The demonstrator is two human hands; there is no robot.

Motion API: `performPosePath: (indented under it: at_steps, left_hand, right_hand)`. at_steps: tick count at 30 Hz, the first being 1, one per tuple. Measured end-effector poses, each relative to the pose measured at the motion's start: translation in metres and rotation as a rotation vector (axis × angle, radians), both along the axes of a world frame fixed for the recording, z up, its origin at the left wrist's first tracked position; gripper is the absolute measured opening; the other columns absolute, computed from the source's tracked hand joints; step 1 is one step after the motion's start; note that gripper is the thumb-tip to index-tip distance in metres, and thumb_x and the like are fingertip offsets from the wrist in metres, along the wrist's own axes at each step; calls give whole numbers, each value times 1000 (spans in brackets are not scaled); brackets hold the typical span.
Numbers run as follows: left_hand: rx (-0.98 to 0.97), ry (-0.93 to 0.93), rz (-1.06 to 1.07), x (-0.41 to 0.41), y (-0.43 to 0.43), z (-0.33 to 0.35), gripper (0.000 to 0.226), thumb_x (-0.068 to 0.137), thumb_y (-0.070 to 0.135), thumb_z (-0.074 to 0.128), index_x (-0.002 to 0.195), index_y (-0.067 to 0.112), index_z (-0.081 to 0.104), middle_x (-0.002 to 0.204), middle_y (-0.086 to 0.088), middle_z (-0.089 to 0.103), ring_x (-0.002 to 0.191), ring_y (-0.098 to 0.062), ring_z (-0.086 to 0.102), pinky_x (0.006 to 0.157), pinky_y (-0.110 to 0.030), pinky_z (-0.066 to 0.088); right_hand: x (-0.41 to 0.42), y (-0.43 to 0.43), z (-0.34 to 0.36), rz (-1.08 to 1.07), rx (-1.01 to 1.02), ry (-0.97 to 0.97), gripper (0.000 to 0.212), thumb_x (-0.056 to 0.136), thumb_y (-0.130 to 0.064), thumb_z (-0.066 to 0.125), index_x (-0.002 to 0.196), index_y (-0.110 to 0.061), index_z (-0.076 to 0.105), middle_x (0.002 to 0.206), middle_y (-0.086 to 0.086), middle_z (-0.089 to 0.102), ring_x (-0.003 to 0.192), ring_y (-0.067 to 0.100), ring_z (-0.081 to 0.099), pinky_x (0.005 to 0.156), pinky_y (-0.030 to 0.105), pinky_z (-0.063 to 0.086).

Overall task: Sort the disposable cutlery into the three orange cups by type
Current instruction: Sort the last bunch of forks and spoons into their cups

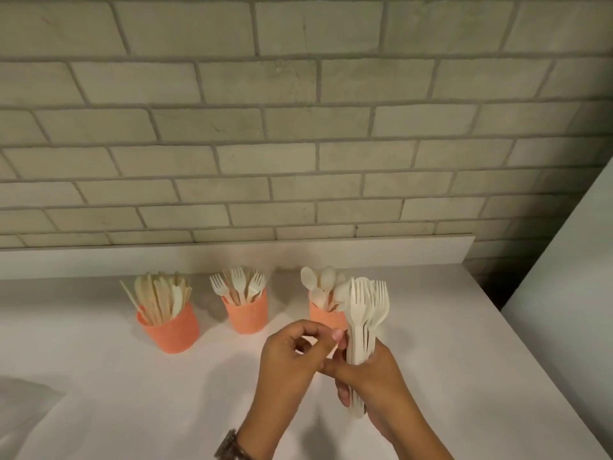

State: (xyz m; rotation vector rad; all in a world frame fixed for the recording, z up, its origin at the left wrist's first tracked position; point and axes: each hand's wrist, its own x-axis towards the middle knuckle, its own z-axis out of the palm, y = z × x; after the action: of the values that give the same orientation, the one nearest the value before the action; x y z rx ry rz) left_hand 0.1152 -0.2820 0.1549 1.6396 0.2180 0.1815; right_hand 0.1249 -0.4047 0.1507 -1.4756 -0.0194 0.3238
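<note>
The white table (99, 376) filled the lower half of the frame. Its back edge met a low white ledge (232, 257) under the brick wall (298, 127). Its right edge ran on a slant from the ledge's end down to the lower right corner. Beyond that edge lay a dark gap, then a white panel (564, 293) along the right side of the frame. Bare tabletop spread across the lower left and in front of the cups.

Three orange cups stood in a row near the ledge, apart from one another. The left cup (172, 330) held knives (159, 295), the middle cup (247, 315) held forks (240, 283), and the right cup (323, 317) held spoons (320, 283).

Both hands were raised in the lower middle of the frame, in front of the right cup. The right hand (374, 376) was wrapped round the handles of a bundle of forks (363, 313). It held them upright with the tines up, so that they overlapped the right cup and its spoons in the view. The left hand (288, 356) sat just left of the bundle, its fingers curled and a fingertip against the handles. Whether it pinched a single fork could not be told. A watch (229, 444) showed on the left wrist at the bottom edge.
</note>
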Motion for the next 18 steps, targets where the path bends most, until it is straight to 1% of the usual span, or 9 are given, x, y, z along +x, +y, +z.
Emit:
performPosePath:
  at_steps: [2,4,6,8,9,11,13,16,18]
  left_hand:
    - [30,-3,7,-10,4,2,12,66,25,81,68,33,73,71,11,69,49,-4,42,55,-14,44]
    - [63,-27,74,-16,11,1,19,64,23,82,72,37,73,75,12,69,47,-4,39,53,-14,41]
    - [86,-41,128,-21,19,1,26,66,20,81,75,42,72,77,17,68,48,-4,41,55,-19,43]
    - [88,-49,139,-27,28,3,32,68,16,80,77,46,71,80,19,68,52,-3,45,59,-29,49]
    - [65,-47,142,-30,31,4,33,69,13,79,77,45,72,80,17,68,54,-3,47,61,-35,51]
    - [-27,-26,162,-37,37,5,29,70,8,77,79,36,75,72,9,67,58,-13,54,59,-45,54]
    - [-120,-8,196,-42,42,4,25,70,7,77,81,29,76,65,1,64,57,-25,55,53,-43,53]
    - [-211,-13,263,-48,47,5,23,69,6,77,86,23,76,68,-11,69,55,-30,59,49,-36,51]
    - [-250,-24,299,-49,49,9,21,71,5,75,87,18,75,72,-9,74,59,-30,67,53,-39,56]
  right_hand:
    - [-3,14,2,33,-89,-19,38,52,-14,68,89,-5,63,43,-1,51,33,17,40,41,22,37]
    - [-7,28,3,78,-142,-35,41,53,-12,59,94,-12,62,38,-5,53,31,14,42,39,22,38]
    - [-11,41,4,115,-162,-53,41,52,-11,59,93,-17,58,39,-7,54,31,11,43,38,22,39]
    - [-14,52,3,141,-169,-60,42,52,-10,60,91,-22,54,43,-8,58,32,10,45,36,21,39]
    - [-16,58,2,152,-169,-63,43,52,-10,61,92,-23,53,48,-7,62,34,11,48,36,21,39]
    - [-18,66,2,174,-167,-66,47,52,-9,63,97,-22,53,67,0,72,39,14,53,37,22,41]
    - [-19,73,2,208,-173,-75,49,53,-9,64,98,-22,53,83,9,73,39,12,52,39,24,43]
    - [-19,80,0,248,-180,-89,51,50,-13,69,97,-20,53,86,20,70,43,17,51,43,28,45]
    - [-18,82,-4,266,-168,-72,56,47,-18,75,99,-16,55,80,23,67,44,20,51,46,29,45]
